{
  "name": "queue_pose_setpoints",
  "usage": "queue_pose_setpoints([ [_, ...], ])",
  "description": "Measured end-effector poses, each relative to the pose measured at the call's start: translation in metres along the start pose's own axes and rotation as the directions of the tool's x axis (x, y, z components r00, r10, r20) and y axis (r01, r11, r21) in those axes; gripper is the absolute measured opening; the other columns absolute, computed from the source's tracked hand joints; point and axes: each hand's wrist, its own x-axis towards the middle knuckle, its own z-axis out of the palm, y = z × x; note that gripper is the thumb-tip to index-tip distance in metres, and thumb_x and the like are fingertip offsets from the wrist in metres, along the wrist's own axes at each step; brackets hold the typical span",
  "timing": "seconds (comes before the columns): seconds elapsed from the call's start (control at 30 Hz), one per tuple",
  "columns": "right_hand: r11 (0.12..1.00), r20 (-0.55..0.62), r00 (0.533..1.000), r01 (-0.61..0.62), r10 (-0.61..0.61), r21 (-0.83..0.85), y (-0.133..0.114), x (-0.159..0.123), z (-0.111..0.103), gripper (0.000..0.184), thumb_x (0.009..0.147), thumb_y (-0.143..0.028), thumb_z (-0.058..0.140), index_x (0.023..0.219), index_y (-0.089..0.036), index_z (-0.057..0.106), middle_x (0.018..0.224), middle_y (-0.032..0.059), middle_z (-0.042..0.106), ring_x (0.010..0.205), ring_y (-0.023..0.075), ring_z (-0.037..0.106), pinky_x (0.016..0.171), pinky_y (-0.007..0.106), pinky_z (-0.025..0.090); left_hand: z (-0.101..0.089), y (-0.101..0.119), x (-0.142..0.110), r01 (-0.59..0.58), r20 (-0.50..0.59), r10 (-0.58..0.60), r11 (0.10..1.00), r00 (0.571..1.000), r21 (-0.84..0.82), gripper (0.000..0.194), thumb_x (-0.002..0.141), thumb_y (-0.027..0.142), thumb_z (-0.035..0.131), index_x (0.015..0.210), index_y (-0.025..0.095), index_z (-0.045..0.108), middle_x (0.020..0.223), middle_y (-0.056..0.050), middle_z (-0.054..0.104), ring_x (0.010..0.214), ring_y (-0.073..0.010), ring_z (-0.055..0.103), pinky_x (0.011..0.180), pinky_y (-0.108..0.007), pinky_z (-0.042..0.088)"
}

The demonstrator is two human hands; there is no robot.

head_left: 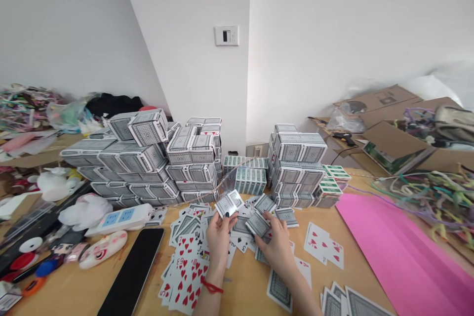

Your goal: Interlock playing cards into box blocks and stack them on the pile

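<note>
My left hand [221,237] pinches a few playing cards [227,202], their grey patterned backs up and slightly fanned. My right hand [276,242] has its thumb and fingers closed on another face-down playing card [257,224], just above the loose pile. Around and beneath both hands lie scattered cards, some face up, some face down. Beside my left wrist, which wears a red string, spreads a group of face-up hearts [187,276]. Two more hearts [318,241] rest to the right of my right hand. Near the front edge lies a face-down card [279,290].
Stacked blocks of cards [135,163] stand along the back, with another stack [298,168] at the right. A black phone [131,271] and a white power strip [122,219] lie left. Pink sheet [400,252] covers the right side, near a cardboard box [400,143].
</note>
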Motion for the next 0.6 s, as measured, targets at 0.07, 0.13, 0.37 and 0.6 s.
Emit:
queue_pose_setpoints([
  [0.07, 0.994, -0.016, 1.000, -0.025, 0.027, 0.108, 0.0015, 0.0011, -0.0013, 0.050, 0.064, -0.020, 0.053, 0.114, -0.021, 0.046, 0.105, 0.0073, 0.054, 0.083, 0.0226, 0.051, 0.072, 0.036, 0.043, 0.0003, 0.0003, -0.0001, 0.015, 0.004, -0.015, 0.999, 1.000, -0.031, 0.020, 0.073, 0.023, 0.054, 0.091, 0.016, 0.057, 0.093, -0.008, 0.066, 0.085, -0.0232, 0.065, 0.079, -0.038, 0.052],
  [0.13, 0.978, -0.044, 0.997, -0.057, 0.067, 0.198, 0.0035, 0.0024, -0.0029, 0.053, 0.063, -0.017, 0.049, 0.115, -0.021, 0.045, 0.106, 0.0081, 0.051, 0.077, 0.0204, 0.053, 0.066, 0.033, 0.044, 0.0002, -0.0002, 0.0001, 0.030, 0.016, -0.030, 0.998, 0.999, -0.057, 0.019, 0.073, 0.021, 0.055, 0.091, 0.016, 0.057, 0.093, -0.008, 0.066, 0.083, -0.0227, 0.065, 0.080, -0.039, 0.051],
  [0.37, 0.909, -0.057, 0.969, -0.206, 0.242, 0.363, 0.0084, 0.0058, -0.0052, 0.028, 0.066, -0.026, 0.055, 0.093, -0.019, 0.054, 0.083, 0.0052, 0.057, 0.074, 0.0217, 0.055, 0.065, 0.032, 0.044, 0.0001, -0.0049, 0.0018, 0.058, 0.050, -0.055, 0.997, 0.997, -0.052, 0.019, 0.072, 0.022, 0.057, 0.090, 0.016, 0.059, 0.093, -0.008, 0.067, 0.080, -0.0216, 0.066, 0.080, -0.039, 0.051],
  [0.6, 0.400, 0.200, 0.882, -0.382, 0.427, 0.833, 0.0013, 0.0072, -0.0069, 0.030, 0.059, -0.035, 0.068, 0.081, -0.018, 0.057, 0.070, 0.0015, 0.064, 0.060, 0.0173, 0.059, 0.056, 0.029, 0.047, 0.0046, -0.0041, -0.0035, 0.048, 0.142, -0.053, 0.998, 0.988, 0.038, 0.024, 0.071, 0.027, 0.058, 0.091, 0.014, 0.058, 0.089, -0.008, 0.067, 0.080, -0.0231, 0.065, 0.079, -0.039, 0.050],
])
